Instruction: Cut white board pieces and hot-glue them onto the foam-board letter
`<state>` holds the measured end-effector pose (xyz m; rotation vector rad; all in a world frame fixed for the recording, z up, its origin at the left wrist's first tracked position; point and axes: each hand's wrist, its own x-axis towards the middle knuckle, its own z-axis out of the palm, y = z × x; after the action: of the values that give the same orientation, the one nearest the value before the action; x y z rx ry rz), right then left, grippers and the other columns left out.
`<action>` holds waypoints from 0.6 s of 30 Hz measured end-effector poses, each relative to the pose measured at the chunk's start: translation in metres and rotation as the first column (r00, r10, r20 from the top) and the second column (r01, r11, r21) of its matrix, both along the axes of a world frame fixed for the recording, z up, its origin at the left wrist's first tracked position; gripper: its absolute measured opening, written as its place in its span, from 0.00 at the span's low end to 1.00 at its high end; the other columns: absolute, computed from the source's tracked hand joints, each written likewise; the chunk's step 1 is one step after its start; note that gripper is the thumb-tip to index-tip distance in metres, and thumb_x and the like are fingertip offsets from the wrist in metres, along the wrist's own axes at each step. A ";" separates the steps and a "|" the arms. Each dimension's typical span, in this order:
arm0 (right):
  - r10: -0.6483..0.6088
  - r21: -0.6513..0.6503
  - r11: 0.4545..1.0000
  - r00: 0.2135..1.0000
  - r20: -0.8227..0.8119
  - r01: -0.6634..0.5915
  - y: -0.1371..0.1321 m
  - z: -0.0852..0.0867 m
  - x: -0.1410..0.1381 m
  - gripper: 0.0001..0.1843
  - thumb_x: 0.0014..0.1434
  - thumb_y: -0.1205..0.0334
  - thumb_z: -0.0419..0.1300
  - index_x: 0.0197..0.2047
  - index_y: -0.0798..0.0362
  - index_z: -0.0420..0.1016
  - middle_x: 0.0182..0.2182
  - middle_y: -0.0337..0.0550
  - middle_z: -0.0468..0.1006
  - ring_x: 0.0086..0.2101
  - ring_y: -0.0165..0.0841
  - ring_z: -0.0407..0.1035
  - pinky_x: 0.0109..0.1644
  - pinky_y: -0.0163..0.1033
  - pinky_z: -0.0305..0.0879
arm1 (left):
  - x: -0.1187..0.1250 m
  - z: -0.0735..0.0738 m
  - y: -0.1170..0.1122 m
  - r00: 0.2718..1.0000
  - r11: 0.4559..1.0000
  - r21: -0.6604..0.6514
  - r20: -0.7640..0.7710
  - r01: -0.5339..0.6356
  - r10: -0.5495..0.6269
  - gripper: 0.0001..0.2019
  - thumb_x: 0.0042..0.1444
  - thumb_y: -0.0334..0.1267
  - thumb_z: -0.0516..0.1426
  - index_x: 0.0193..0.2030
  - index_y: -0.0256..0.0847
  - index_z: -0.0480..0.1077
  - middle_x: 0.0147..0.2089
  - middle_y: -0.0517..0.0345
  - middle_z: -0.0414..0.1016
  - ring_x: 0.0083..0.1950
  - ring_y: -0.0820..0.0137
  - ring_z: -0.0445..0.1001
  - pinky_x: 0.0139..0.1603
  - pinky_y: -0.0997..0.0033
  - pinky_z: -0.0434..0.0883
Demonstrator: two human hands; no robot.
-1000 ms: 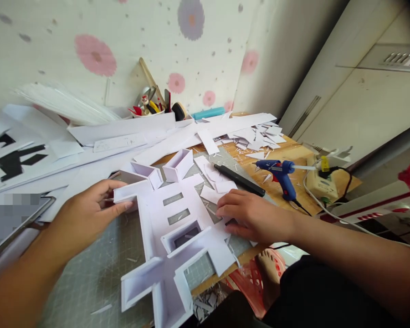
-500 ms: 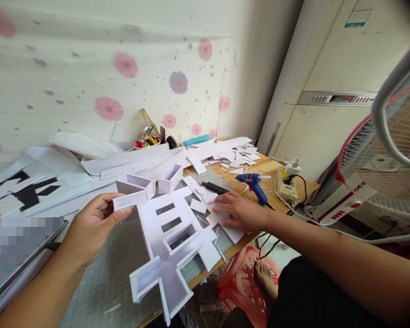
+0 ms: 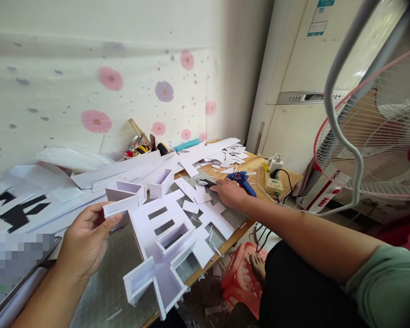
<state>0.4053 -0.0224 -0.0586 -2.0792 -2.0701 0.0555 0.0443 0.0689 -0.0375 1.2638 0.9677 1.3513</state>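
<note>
White model (image 3: 174,208) — left fingers (image 3: 110,224), black tool (image 3: 209,183) — right fingers (image 3: 221,184)

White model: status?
Left hand grips white model by a wall. Right hand at black tool, grip unclear. Loose white pieces beside model.

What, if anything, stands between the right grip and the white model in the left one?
Several loose white pieces lie on the mat between the right grip and the white model. Nothing visible separates the left grip from the model: it holds one end.
</note>
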 end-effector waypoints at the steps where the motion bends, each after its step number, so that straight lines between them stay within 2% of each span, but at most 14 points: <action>1: -0.011 0.024 1.000 1.000 -0.022 0.011 0.000 0.001 -0.001 0.13 0.70 0.58 0.60 0.55 0.54 0.73 0.57 0.50 0.69 0.56 0.43 0.65 0.61 0.56 0.64 | 0.000 0.002 -0.001 1.000 1.000 0.016 0.016 -0.014 0.014 0.24 0.30 0.33 0.72 0.38 0.44 0.74 0.40 0.63 0.77 0.42 0.70 0.74 0.46 0.69 0.75; 5: 0.018 0.098 0.995 0.984 -0.178 0.000 -0.004 0.009 -0.012 0.15 0.69 0.59 0.61 0.55 0.56 0.73 0.58 0.51 0.68 0.59 0.44 0.62 0.65 0.58 0.58 | 0.000 0.009 -0.005 0.996 0.989 0.123 0.052 -0.078 0.072 0.23 0.32 0.31 0.70 0.40 0.48 0.75 0.41 0.64 0.77 0.41 0.69 0.75 0.60 0.56 0.72; 8: 0.022 0.078 0.997 0.928 -0.371 0.007 -0.003 0.011 -0.019 0.21 0.68 0.56 0.62 0.59 0.56 0.70 0.51 0.50 0.74 0.51 0.40 0.70 0.58 0.53 0.66 | 0.000 0.014 -0.008 0.990 0.969 0.206 0.075 -0.135 0.122 0.22 0.34 0.30 0.70 0.40 0.48 0.76 0.41 0.63 0.77 0.43 0.66 0.76 0.68 0.44 0.65; 11: -0.021 0.022 0.999 0.829 -0.559 0.040 0.003 0.008 -0.021 0.25 0.66 0.54 0.64 0.61 0.56 0.68 0.45 0.46 0.76 0.41 0.36 0.73 0.49 0.47 0.72 | 0.001 0.021 -0.015 0.976 0.924 0.317 0.045 -0.216 0.213 0.22 0.36 0.32 0.70 0.42 0.47 0.76 0.43 0.60 0.79 0.47 0.61 0.78 0.68 0.40 0.64; 15: 0.010 0.005 1.000 0.675 -0.738 -0.009 0.009 0.009 -0.019 0.15 0.67 0.58 0.64 0.53 0.57 0.72 0.38 0.41 0.74 0.35 0.31 0.71 0.42 0.40 0.73 | 0.005 0.034 -0.030 0.946 0.846 0.488 -0.113 -0.213 0.304 0.20 0.41 0.37 0.69 0.45 0.45 0.78 0.50 0.54 0.81 0.52 0.54 0.79 0.61 0.42 0.73; 18: 0.058 0.045 0.998 0.553 -0.831 -0.037 0.009 0.017 -0.021 0.10 0.68 0.59 0.63 0.44 0.58 0.73 0.34 0.38 0.72 0.32 0.29 0.69 0.38 0.37 0.71 | 0.004 0.039 -0.033 0.927 0.770 0.598 -0.115 -0.222 0.357 0.21 0.43 0.41 0.69 0.46 0.44 0.79 0.53 0.51 0.81 0.53 0.51 0.78 0.61 0.42 0.73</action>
<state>0.3844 -0.0136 -0.0420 -1.4773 -1.4686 0.8590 0.0482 0.0358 0.0020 1.8106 0.9687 1.8732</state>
